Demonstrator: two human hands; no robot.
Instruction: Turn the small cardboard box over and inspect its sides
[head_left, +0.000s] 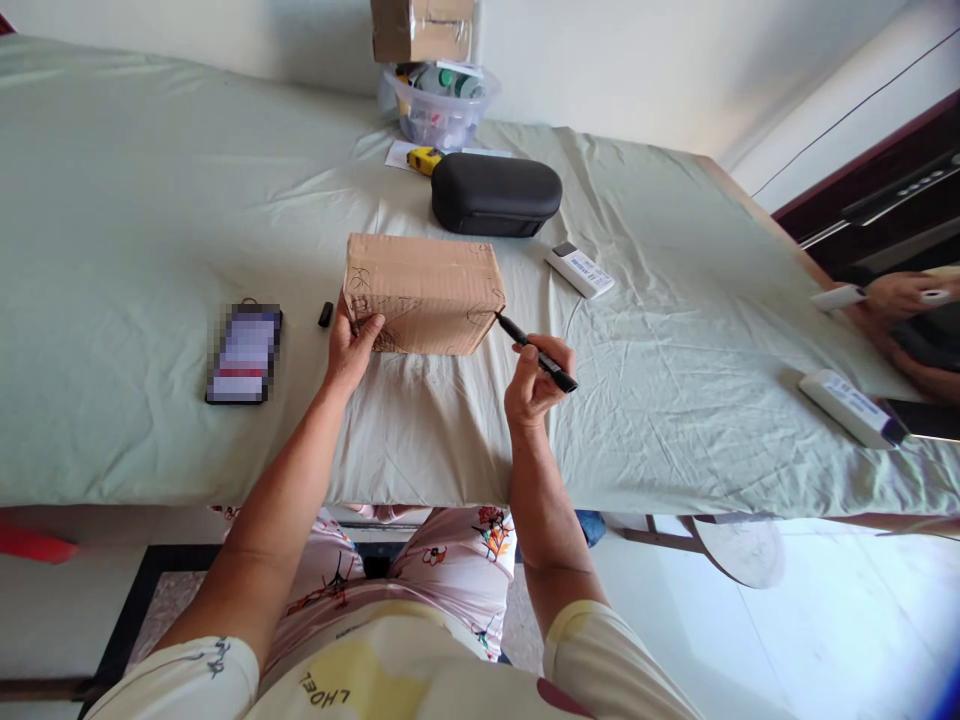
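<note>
A small brown cardboard box (pixel 427 290) rests on the cloth-covered table, with black ink drawings at its corners. My left hand (pixel 355 345) grips its left end, the thumb lying on the near face and the other fingers mostly hidden behind. In my right hand (pixel 538 378) is a black marker pen (pixel 551 370), held between thumb and fingers. Its tip is at the box's right edge, beside some curved ink lines; whether it touches the cardboard I cannot tell. The black pen cap (pixel 325 314) lies on the cloth left of the box.
Left of the box lies a phone (pixel 244 355). Behind it are a black zip case (pixel 496 194), a yellow tape measure (pixel 425 160) and a clear plastic tub (pixel 442 115). White devices (pixel 581 271) lie to the right, where another person's hands (pixel 907 298) show.
</note>
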